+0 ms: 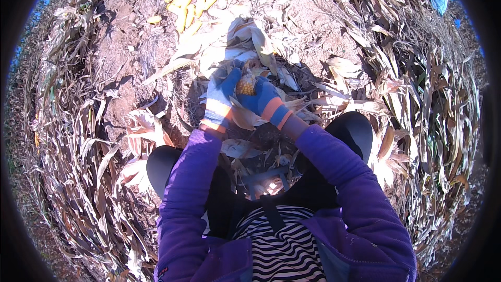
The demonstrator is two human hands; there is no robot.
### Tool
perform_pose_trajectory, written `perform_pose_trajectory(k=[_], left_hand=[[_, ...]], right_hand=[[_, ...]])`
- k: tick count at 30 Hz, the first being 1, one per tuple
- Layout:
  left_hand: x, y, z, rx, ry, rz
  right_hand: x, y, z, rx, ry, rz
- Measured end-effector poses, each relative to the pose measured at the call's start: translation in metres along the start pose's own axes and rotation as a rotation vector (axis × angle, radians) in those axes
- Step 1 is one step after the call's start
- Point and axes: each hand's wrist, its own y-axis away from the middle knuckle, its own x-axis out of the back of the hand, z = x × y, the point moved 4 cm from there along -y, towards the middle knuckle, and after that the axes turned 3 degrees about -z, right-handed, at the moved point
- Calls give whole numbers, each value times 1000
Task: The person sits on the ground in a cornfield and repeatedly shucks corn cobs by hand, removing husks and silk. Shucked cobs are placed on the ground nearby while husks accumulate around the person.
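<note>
Between my gloved hands is an ear of corn (246, 84), its yellow kernels partly bared and pale husk still around it. My left hand (223, 86), in a blue, grey and orange glove, is closed round the ear's left side. From the right, my right hand (259, 96) in a matching glove grips its lower part. The fingertips of both hands are partly hidden. Dry husk leaves (254, 39) spread just beyond the ear, and another loose husk piece hangs below my hands.
A pile of bare yellow corn ears (189, 5) lies on the soil ahead, left of centre. Dry corn stalks (78, 115) bank up on the left, with more stalks (417, 83) on the right. Loose husks (147, 130) lie beside my knees.
</note>
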Motion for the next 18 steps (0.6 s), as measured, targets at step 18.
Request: perform_pose_trajectory(k=[18], left_hand=[[-39, -18, -35, 108, 15, -78]], right_hand=[[33, -39, 128, 97, -349, 131]])
